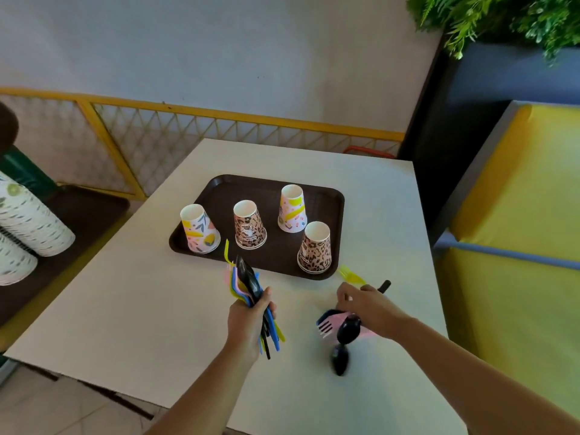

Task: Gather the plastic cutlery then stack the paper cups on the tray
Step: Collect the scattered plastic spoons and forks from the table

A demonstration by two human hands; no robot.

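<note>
On the near half of the table (163,309), the left hand (248,318) gripped a bundle of cutlery (251,293) while the right hand (367,306) held several more pieces. One black spoon (339,361) lay loose nearby. Four cups (250,226) stood apart, upside down on the tray (226,183), none stacked yet.

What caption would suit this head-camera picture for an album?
Left hand grips a cutlery bundle, right hand gathers more; four upside-down paper cups wait on the tray.

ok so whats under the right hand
Under the right hand lie a pink fork, a blue one beside it, and a black spoon. Their handles are covered by the hand.
</note>
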